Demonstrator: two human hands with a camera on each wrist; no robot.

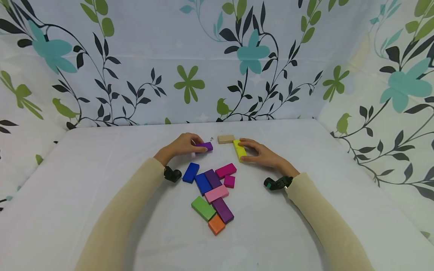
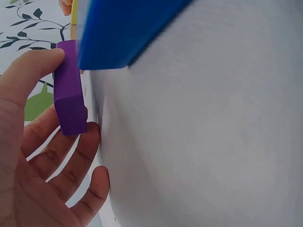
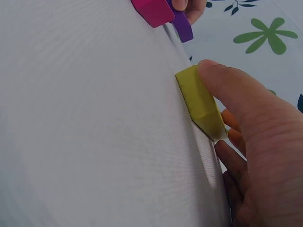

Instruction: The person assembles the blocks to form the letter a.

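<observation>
Lying beside the yellow block (image 1: 239,151) is a tan block (image 1: 225,139).

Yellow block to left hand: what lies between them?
Head view: the purple block held in the left hand, then bare white tabletop up to the yellow block; the tan block lies just beyond that stretch.

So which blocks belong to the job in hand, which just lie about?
Job:
purple block, in left hand
yellow block, in right hand
beige block, probably, beside yellow

Untouched, apparently just lying about:
two blue blocks
two darker purple blocks
two magenta blocks
pink block
green block
orange block
</observation>
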